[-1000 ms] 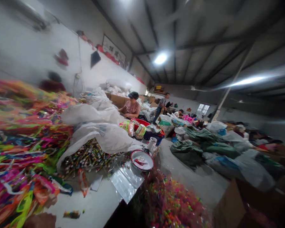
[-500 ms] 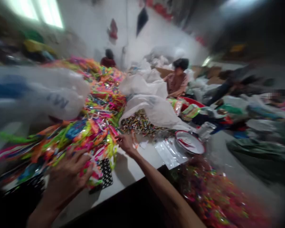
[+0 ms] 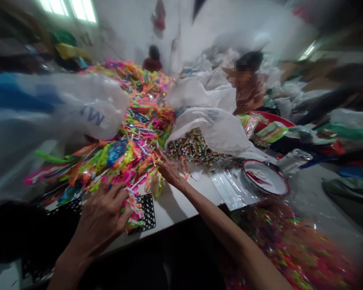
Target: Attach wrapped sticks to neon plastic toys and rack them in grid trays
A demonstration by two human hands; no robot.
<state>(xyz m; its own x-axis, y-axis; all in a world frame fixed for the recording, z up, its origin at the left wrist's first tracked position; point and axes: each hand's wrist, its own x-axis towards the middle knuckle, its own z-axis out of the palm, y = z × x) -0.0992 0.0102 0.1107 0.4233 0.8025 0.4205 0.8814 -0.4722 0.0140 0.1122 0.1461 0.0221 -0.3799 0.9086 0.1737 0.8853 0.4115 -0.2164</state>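
A heap of thin, brightly coloured plastic pieces (image 3: 121, 155), like soft strips with pale stems, spreads over the white table. My left hand (image 3: 107, 205) is curled round a bunch of these strips (image 3: 136, 207), whose ends stick out past the thumb. Under that bunch lies a black perforated tray (image 3: 149, 211), partly covered by hand and strips. At the heap's right edge, my right hand (image 3: 170, 171) reaches in with its fingertips among the strips. Its fingertips are blurred, so whether they pinch a piece is unclear.
A white sack (image 3: 220, 133) spills small multicoloured pieces (image 3: 187, 147). To the right are clear plastic bags (image 3: 234, 189) and a red-rimmed enamel bowl (image 3: 266, 177). A bulky plastic sack (image 3: 90, 104) stands left. A co-worker (image 3: 249, 88) sits beyond; colourful pieces (image 3: 290, 245) fill a clear bag below.
The view has swung, so the scene sits farther right and is sharper. My left hand stays over its bunch and my right hand stays at the heap's edge.
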